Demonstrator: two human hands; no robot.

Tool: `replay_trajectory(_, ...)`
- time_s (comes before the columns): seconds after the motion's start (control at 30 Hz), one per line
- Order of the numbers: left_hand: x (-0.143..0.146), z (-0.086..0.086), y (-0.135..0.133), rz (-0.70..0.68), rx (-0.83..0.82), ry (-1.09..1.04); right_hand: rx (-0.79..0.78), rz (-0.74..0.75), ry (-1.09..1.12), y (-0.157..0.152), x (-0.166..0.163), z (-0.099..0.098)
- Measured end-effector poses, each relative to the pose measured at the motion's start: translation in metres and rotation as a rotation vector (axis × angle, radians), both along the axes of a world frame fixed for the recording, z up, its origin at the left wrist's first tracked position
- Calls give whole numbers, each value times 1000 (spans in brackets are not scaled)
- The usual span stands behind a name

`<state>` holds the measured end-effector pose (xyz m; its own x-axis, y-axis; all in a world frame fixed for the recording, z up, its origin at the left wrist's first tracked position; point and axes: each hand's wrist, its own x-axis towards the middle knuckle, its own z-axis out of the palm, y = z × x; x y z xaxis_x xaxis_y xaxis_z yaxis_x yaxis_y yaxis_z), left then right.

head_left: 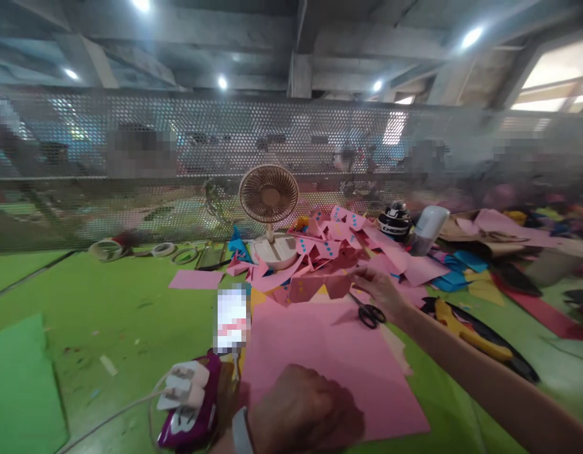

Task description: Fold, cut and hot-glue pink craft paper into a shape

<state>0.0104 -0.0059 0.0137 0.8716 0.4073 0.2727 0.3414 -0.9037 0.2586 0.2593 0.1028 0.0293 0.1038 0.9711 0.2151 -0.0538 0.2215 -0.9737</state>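
A large pink paper sheet point(315, 353) lies flat before me. On its near part rests my left hand point(296, 403), curled closed with its fingertips hidden beneath it; a pale band circles the wrist. My right hand point(379, 291) reaches to the sheet's far edge, thumb and fingers pinched on a folded pink paper piece with a zigzag lower edge point(315, 287). Just below that hand, black-handled scissors point(371, 315) lie on the sheet, blades pointing away to the left. Beyond is a heap of cut pink paper pieces point(339, 230), several with blue dots.
A small fan point(269, 195) stands behind, before a perforated metal screen point(178, 208). Left of the sheet are a phone point(231, 318) and a purple power strip with plugs point(190, 403). Tape rolls point(106, 250) sit back left. A yellow-handled tool point(471, 331) lies right, near a white-topped bottle point(429, 227).
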Motion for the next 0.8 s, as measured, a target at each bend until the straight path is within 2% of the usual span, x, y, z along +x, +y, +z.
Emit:
replay_trajectory(0.1,0,-1,3,-6,74,-33,136,-88,-56,11,2,4)
replay_trajectory(0.2,-5,3,6,13,124,-159,249,-78,-87,12,1,7)
replay_trajectory(0.27,-13,8,7,100,158,-329,335,-33,-129,7,0,8)
replay_trajectory(0.37,-24,18,7,356,131,-627,402,32,-176,-4,-1,8)
replay_trajectory(0.43,-26,23,8,592,-18,-806,396,51,-193,-13,-1,8)
replay_trajectory(0.5,-22,27,11,717,-344,-924,366,55,-208,-22,-3,7)
replay_trajectory(0.6,-13,32,17,653,-952,-984,325,55,-235,-35,-9,9)
replay_trajectory(0.63,-11,33,18,628,-1049,-1019,319,56,-246,-38,-11,10)
replay_trajectory(0.7,-9,35,19,616,-1102,-1065,299,75,-268,-46,-14,11)
replay_trajectory(0.8,-11,38,18,634,-1021,-1074,227,131,-286,-54,-14,13)
